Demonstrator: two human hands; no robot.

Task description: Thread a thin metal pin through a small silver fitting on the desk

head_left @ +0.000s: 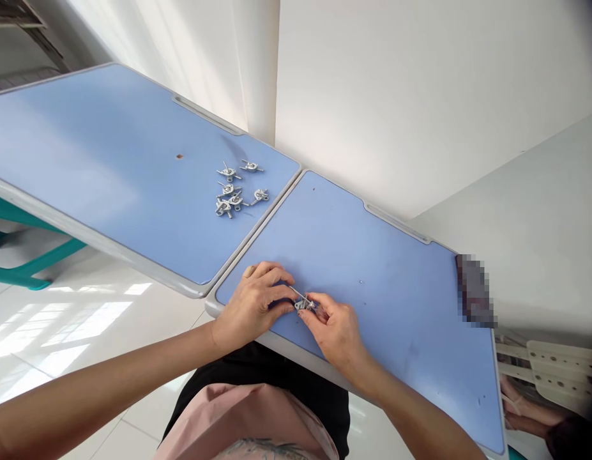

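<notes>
Near the front edge of the right-hand blue desk (396,319), close to its corner by the seam, the person's two hands were held close together over the top. A small metal fitting (303,305) sat between them, just above the desktop, and it was pinched in the fingers (320,301) of the right hand (334,335), which were closed tight around it and partly hid it. A thin metal rod (299,295) ran from the fitting up toward the left hand (251,308). That hand was curled, with its fingertips (287,278) at or just beside the rod's far end, though I could not tell whether they gripped it. Well apart, near the seam on the left-hand desk (108,147), lay a loose cluster of similar metal fittings (231,195), several touching or overlapping, each with thin pins sticking out. Farther toward that desk's middle was a small brown speck (179,155). At the far right edge of the right-hand desk lay a pixelated, unreadable object (475,291). Below the desks, teal metal legs (32,268) stood on a white tile floor (75,326), and the person's lap showed pink cloth (248,421) over black clothing (319,396).
</notes>
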